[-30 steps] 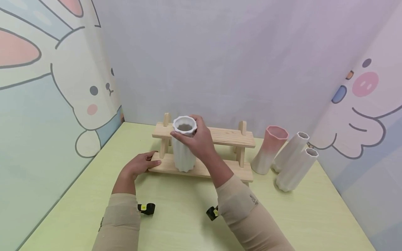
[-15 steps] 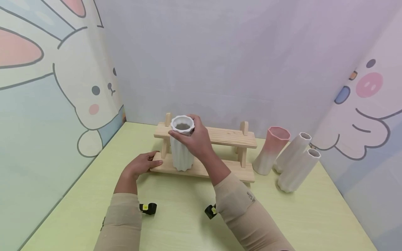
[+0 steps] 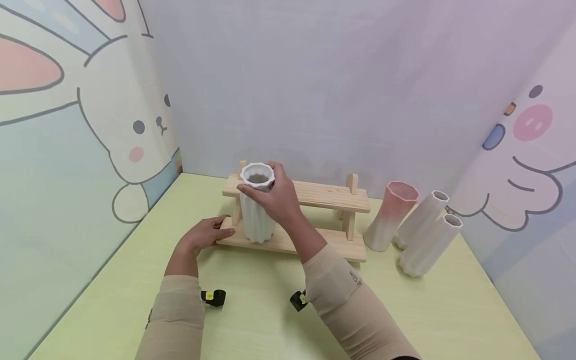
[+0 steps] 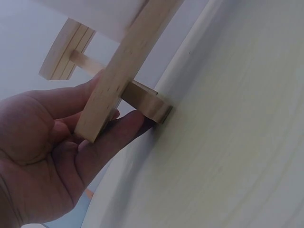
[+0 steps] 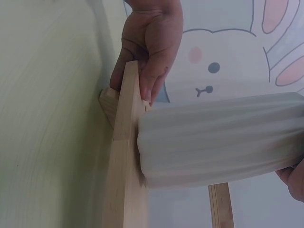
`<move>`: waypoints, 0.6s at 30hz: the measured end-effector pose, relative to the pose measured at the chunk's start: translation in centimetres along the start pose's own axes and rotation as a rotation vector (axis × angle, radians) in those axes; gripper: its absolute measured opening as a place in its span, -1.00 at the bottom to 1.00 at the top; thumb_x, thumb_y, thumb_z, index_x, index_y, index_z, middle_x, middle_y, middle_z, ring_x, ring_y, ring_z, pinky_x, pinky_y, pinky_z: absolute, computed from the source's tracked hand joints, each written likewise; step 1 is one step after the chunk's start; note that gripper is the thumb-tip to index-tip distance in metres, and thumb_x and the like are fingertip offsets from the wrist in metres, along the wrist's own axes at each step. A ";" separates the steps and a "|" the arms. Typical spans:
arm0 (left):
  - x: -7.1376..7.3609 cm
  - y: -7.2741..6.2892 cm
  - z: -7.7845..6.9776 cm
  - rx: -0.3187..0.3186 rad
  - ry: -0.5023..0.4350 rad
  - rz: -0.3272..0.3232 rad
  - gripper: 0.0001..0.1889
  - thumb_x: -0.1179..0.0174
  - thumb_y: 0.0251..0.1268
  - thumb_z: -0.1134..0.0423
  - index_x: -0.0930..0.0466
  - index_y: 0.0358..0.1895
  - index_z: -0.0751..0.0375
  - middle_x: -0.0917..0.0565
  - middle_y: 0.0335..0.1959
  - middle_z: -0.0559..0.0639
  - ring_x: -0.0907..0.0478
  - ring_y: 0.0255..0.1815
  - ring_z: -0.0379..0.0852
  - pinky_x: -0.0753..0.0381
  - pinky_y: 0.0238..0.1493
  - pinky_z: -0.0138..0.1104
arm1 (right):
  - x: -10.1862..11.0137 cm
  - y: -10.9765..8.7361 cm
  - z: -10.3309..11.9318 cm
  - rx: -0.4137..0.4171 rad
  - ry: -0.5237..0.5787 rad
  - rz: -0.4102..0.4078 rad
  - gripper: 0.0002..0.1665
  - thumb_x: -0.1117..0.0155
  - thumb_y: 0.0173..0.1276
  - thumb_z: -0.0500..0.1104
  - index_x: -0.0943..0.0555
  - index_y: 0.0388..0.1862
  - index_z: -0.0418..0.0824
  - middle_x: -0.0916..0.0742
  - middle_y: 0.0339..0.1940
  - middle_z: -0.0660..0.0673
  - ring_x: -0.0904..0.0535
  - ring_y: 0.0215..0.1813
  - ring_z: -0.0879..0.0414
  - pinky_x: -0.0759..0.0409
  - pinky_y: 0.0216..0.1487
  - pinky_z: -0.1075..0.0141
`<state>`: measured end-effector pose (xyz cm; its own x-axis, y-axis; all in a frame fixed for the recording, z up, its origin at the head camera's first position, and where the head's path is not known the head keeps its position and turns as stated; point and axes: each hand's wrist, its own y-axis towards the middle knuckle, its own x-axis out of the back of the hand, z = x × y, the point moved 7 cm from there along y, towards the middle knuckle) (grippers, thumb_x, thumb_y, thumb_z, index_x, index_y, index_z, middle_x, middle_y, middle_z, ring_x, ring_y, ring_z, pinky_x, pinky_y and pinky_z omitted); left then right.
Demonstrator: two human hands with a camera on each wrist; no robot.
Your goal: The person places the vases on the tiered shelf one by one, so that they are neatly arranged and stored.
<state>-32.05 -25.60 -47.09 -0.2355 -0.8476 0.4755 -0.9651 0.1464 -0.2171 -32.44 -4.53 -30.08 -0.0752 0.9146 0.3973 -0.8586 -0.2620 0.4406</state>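
Cartoon-printed fabric is surrounding a pale green table (image 3: 252,325) and a ribbed white vase (image 3: 257,215)

A plain greyish-lilac backdrop (image 3: 315,85) is hanging at twelve o'clock from where I'm watching, with the person sitting at six and a two-tier wooden stand (image 3: 349,225) marking the centre. A printed rabbit (image 3: 112,115) is filling the fabric at ten o'clock, and a pink-snouted figure (image 3: 526,150) is showing between two and three.

The ribbed white vase is standing roughly upright toward the nine o'clock end of the stand. Its base is meeting the lower shelf (image 3: 335,240), and its scalloped rim is rising in front of the upper shelf (image 3: 333,195).

The right hand (image 3: 280,197) is gripping that vase near the top from its three o'clock side; the thumb is crossing the near face just under the rim, while the other fingers are reaching round behind, mostly hidden.

The left hand (image 3: 204,234) is gripping the stand's lower shelf at its nine o'clock end, its thumb lying above the board and its fingers curling beneath.

Out at three o'clock, a pink-and-white vase (image 3: 389,220) is standing just beside the stand. Beyond it a rear white vase (image 3: 419,221) and a front white vase (image 3: 429,247) are standing close together, both narrower at the mouth.

Beige sleeves (image 3: 175,312) are covering both forearms.
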 end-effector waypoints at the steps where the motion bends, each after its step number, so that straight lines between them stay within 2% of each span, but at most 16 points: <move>1: 0.0 0.0 0.0 -0.003 0.006 -0.003 -0.28 -0.22 0.33 -0.12 -0.27 0.49 0.04 -0.38 0.42 0.20 -0.37 0.35 0.12 -0.37 0.35 0.06 | 0.0 0.0 0.1 0.001 0.001 0.000 -0.08 -0.51 0.06 0.29 -0.37 0.28 -0.08 -0.67 -0.09 0.02 -0.61 -0.08 0.17 -0.63 -0.13 0.24; 9: 0.0 -0.1 -0.2 -0.007 0.014 -0.007 -0.31 -0.22 0.34 -0.11 -0.29 0.47 0.04 -0.39 0.41 0.19 -0.34 0.37 0.14 -0.33 0.37 0.09 | -0.4 0.3 0.2 0.016 0.003 0.003 -0.11 -0.52 0.07 0.27 -0.38 0.26 -0.08 -0.67 -0.08 0.02 -0.61 -0.06 0.17 -0.63 -0.12 0.24; 18: -0.1 -0.1 -0.2 0.010 0.004 -0.004 -0.25 -0.22 0.34 -0.11 -0.22 0.51 0.06 -0.33 0.46 0.21 -0.31 0.42 0.17 -0.34 0.37 0.10 | -1.0 0.6 -0.3 -0.015 -0.009 0.014 -0.07 -0.50 0.06 0.30 -0.36 0.29 -0.07 -0.66 -0.05 0.01 -0.60 -0.04 0.16 -0.63 -0.11 0.22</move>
<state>-31.93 -25.44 -46.89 -0.2324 -0.8459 0.4800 -0.9649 0.1382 -0.2235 -33.00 -5.54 -30.46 -0.0826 0.9079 0.4109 -0.8648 -0.2702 0.4232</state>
